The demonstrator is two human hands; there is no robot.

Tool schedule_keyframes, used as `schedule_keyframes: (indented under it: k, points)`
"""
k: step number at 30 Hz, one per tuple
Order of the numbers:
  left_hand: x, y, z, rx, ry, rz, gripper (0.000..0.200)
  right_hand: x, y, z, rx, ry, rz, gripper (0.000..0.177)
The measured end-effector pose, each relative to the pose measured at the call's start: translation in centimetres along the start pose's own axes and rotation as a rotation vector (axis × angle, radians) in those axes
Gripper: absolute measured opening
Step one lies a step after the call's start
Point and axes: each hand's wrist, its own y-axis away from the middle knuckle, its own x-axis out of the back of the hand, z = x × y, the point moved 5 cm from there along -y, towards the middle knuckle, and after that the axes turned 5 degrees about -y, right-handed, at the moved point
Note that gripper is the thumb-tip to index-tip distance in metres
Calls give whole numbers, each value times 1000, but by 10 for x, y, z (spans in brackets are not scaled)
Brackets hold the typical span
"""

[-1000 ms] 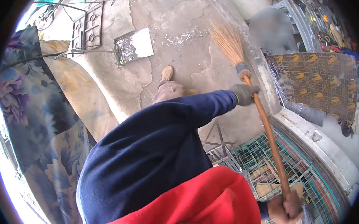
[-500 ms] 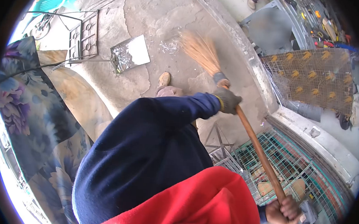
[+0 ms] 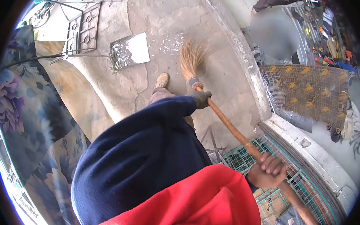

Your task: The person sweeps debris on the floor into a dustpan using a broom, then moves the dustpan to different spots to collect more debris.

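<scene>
Gloved L hand (image 3: 201,99) gripped the broom (image 3: 233,130) nr its bristles (image 3: 192,58), beside scraps (image 3: 171,43) on floor (image 3: 228,90); bare R hand (image 3: 268,171) clenched upper shaft (image 3: 296,200). Looked light to me, stiff-handled, springy-tipped, prob. best held at those spots.

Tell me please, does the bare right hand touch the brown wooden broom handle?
Touching. The head view shows the bare right hand curled around the broom handle.

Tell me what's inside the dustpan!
In the dustpan lie thin, shiny scraps, on the side away from the broom. The nearer part looks bright and bare. Whatever is underneath those scraps is covered, so I can't see it.
</scene>
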Motion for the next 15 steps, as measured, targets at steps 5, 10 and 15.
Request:
schedule_keyframes:
  k: [5,10,15]
  points:
    - [154,22,125,-146,-74,-117,33,-24,29,-121,221,-4,-92,41]
    - [215,-14,196,-359,-153,-63,30,-52,33,-194,505,71,-54,45]
    - [253,-58,147,-123,-146,141,28,-99,14,-128,527,147,-117,41]
